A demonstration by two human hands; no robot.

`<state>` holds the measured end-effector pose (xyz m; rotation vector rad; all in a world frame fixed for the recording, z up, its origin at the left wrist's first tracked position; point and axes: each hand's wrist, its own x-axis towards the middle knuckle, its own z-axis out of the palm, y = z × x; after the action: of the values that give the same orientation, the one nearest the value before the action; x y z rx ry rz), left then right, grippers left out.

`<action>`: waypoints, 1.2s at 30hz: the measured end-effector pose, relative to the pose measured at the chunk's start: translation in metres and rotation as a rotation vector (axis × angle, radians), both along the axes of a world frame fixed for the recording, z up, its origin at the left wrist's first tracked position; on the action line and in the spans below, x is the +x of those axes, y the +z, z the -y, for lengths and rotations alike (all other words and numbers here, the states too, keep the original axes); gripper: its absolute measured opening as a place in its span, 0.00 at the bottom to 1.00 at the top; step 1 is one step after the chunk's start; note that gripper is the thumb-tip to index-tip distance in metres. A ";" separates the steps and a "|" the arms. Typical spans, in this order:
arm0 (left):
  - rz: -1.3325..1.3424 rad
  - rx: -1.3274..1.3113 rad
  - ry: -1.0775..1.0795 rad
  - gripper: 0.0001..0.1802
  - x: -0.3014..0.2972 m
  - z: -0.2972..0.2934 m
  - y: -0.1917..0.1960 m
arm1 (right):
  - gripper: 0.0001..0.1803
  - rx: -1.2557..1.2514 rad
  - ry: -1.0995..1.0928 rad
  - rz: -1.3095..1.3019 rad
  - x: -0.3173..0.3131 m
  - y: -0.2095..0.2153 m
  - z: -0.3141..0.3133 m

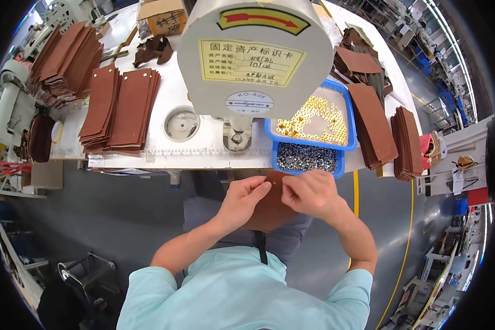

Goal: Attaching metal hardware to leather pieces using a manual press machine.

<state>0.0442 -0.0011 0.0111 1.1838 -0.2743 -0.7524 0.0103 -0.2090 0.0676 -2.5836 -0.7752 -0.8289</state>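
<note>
Over my lap, in front of the table edge, is a brown leather piece point(273, 212) with a small hole or dot near its top. My left hand point(240, 202) grips its left side, thumb lying on top. On the right, my right hand point(315, 193) is closed in a pinch against the leather's upper right part; whatever its fingertips hold is hidden. Just beyond stand two blue trays: one with gold-coloured eyelets point(312, 120), the nearer one with dark metal small parts point(307, 158). The grey-white press machine point(258, 60) rises ahead, its lower tool point(237, 140) at the table front.
Brown leather stacks point(127, 110) lie left on the white table point(195, 157), with more stacks point(372, 124) at right. A round metal dish point(181, 124) sits beside the press. A cardboard box point(162, 19) is at the back, a wire-frame stool point(91, 272) on the floor lower left.
</note>
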 end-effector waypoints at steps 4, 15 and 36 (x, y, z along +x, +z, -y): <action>-0.066 0.016 -0.037 0.17 -0.005 -0.004 0.014 | 0.10 -0.058 -0.035 -0.005 -0.014 -0.006 -0.007; 0.070 0.051 -0.088 0.17 -0.013 -0.005 0.021 | 0.07 0.418 -0.088 -0.412 -0.030 0.002 -0.011; 0.648 0.345 -0.004 0.12 -0.006 -0.010 0.011 | 0.10 0.234 -0.351 -0.464 0.013 -0.035 0.035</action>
<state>0.0378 0.0091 0.0218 1.7423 -0.7026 -0.4051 0.0235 -0.2435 0.0324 -2.5761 -0.0868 -0.3457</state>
